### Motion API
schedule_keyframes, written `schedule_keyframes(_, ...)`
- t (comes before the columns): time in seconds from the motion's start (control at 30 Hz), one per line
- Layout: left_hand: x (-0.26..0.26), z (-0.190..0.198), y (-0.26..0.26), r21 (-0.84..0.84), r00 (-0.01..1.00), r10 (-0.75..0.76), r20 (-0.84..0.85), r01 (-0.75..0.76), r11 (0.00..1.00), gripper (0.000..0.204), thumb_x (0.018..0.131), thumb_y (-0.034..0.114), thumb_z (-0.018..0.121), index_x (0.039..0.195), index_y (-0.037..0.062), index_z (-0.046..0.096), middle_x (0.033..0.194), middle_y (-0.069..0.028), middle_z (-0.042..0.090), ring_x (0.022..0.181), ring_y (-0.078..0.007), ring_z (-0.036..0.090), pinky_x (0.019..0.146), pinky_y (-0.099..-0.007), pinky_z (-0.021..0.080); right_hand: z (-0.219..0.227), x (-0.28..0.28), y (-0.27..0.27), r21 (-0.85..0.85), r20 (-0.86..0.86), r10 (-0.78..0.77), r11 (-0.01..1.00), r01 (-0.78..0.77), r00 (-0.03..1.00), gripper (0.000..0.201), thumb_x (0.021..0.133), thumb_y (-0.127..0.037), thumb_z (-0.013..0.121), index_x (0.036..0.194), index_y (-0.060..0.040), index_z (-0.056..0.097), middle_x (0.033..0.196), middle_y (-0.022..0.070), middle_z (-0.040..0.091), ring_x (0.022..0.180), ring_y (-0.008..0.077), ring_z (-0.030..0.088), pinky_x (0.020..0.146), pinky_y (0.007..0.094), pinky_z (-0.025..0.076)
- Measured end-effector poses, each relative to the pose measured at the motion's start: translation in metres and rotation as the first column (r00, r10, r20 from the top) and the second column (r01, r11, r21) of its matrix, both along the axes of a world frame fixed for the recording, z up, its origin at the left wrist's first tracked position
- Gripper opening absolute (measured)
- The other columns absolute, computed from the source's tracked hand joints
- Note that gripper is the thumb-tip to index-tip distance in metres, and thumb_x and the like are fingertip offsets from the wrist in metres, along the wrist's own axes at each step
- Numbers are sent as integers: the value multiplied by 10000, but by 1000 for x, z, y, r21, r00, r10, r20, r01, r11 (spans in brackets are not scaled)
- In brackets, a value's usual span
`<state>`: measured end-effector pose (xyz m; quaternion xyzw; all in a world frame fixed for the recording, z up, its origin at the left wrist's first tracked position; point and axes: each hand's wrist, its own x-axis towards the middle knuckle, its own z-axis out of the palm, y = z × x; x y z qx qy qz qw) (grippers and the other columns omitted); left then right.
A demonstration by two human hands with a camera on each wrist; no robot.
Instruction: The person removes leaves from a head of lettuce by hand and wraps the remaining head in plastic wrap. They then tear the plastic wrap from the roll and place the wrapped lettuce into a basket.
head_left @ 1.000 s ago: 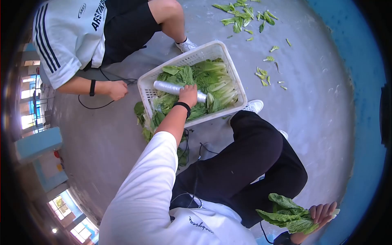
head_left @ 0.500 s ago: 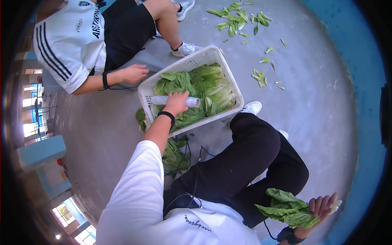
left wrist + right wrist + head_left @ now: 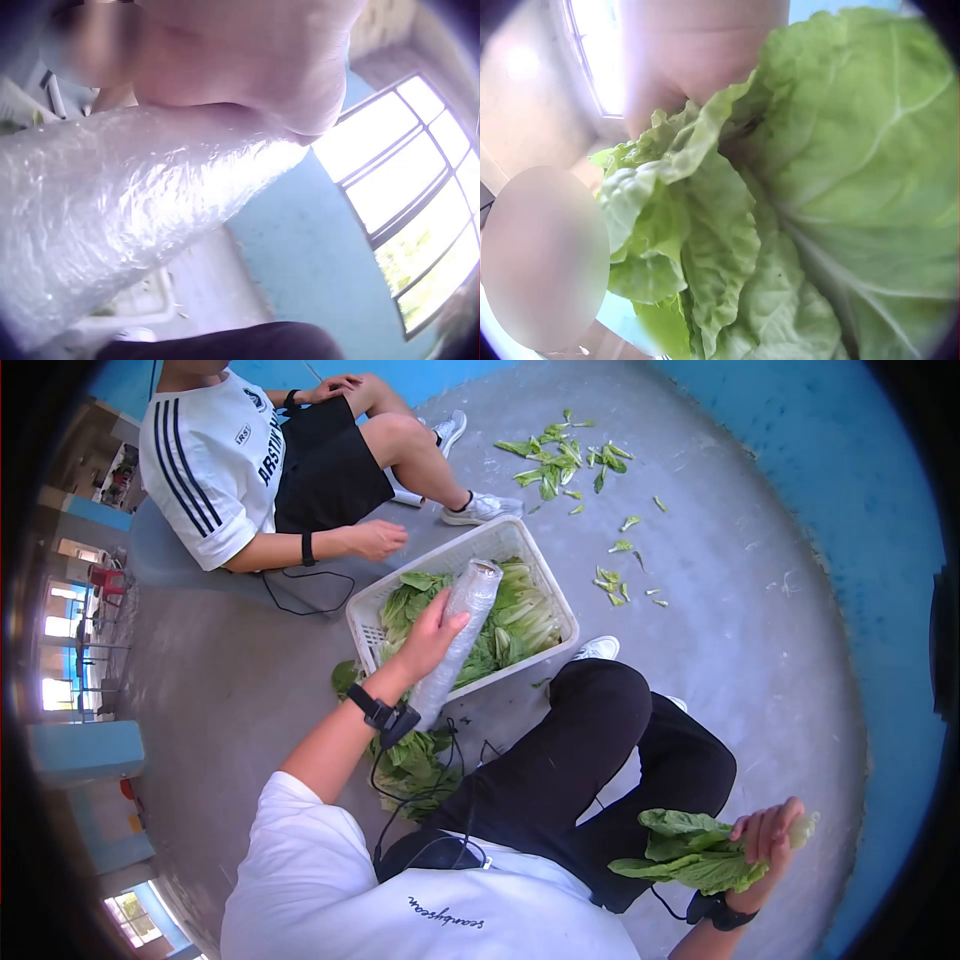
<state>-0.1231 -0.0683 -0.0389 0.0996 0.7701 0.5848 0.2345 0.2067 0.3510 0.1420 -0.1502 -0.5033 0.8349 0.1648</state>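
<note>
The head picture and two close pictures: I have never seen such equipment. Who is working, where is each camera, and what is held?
There is no robot: a person works bare-handed. The head picture comes from a camera on this person's head, looking down; the two close ones come from cameras on the wrists. The left hand holds a roll of clear plastic film; the right hand grips a bunch of leafy greens. A white crate of greens stands on the floor, with loose leaves near it. Another person sits nearby.
</note>
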Motion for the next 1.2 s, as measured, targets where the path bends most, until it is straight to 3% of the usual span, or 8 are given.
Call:
schedule_keyframes(0.1, 32, 54, 21, 190, 983, -2, 181, -33, 981, 566, 1045, 303, 492, 1541, 74, 343, 1204, -94, 604, 993, -197, 673, 896, -369, 559, 26, -12, -25, -38, 97, -44, 998, 48, 994, 315, 939, -237, 746, 921, -111, 457, 580, -41, 416, 489, 79, 449, 549, 322, 536)
schedule_keyframes(0.27, 66, 125, 51, 604, 819, -298, 490, -73, 794, 537, 1094, 255, 408, 1589, 79, 295, 1345, -111, 595, 1200, -162, 603, 1006, -320, 497, 33, -17, -40, -80, 153, 118, 991, -107, 981, 296, 914, -199, 753, 939, -86, 480, 695, 17, 487, 553, 150, 512, 564, 308, 529)
schedule_keyframes(0.37, 83, 150, 68, 466, 852, -212, 479, -42, 884, 547, 1095, 282, 488, 1571, 64, 326, 1281, -111, 624, 1195, -157, 608, 1014, -322, 496, 35, -30, -51, 74, 136, 180, 979, -191, 974, 259, 902, -159, 746, 905, -67, 504, 722, 37, 507, 591, 170, 563, 577, 312, 533)
schedule_keyframes(0.53, 94, 170, 89, 459, 804, -368, 467, 135, 878, 725, 970, 257, 741, 1536, 27, 350, 1309, -100, 579, 1145, -162, 612, 951, -345, 531, 47, -47, -64, 132, 349, 236, 946, -297, 907, 132, 907, -20, 696, 890, -43, 567, 786, 39, 610, 678, 122, 610, 611, 263, 493)
schedule_keyframes(0.67, 115, 151, 110, 200, 961, -271, 64, 254, 946, 856, 829, 410, 872, 1427, -5, 422, 1219, -104, 601, 1096, -173, 590, 981, -359, 493, 53, -66, -82, 261, 465, 269, 869, -421, 843, 142, 928, -30, 699, 866, -49, 573, 762, -18, 574, 673, 64, 570, 613, 248, 463)
schedule_keyframes(0.8, 128, 154, 119, 228, 926, -358, 118, 325, 918, 856, 809, 383, 895, 1391, 27, 378, 1239, -116, 580, 1142, -176, 573, 1006, -373, 477, 50, -84, -102, 383, 477, 203, 828, -410, 855, 105, 928, -52, 719, 928, -38, 615, 789, -36, 573, 707, 58, 535, 635, 235, 433)
schedule_keyframes(1.0, 139, 162, 129, 341, 903, -417, 104, 362, 868, 718, 947, 328, 745, 1444, 14, 333, 1325, -140, 533, 1238, -195, 534, 1069, -366, 433, 33, -92, -115, 406, 445, 61, 875, -262, 893, 155, 911, -100, 765, 986, -22, 654, 783, -59, 572, 719, 35, 516, 641, 235, 435)
schedule_keyframes(1.2, 144, 176, 134, 170, 897, -442, -9, 437, 883, 569, 1030, 248, 621, 1462, 27, 323, 1358, -137, 523, 1251, -190, 521, 1087, -351, 412, 22, -90, -102, 519, 409, 34, 814, -262, 912, 165, 914, -125, 771, 936, -6, 659, 769, -26, 608, 710, 63, 531, 652, 261, 460)
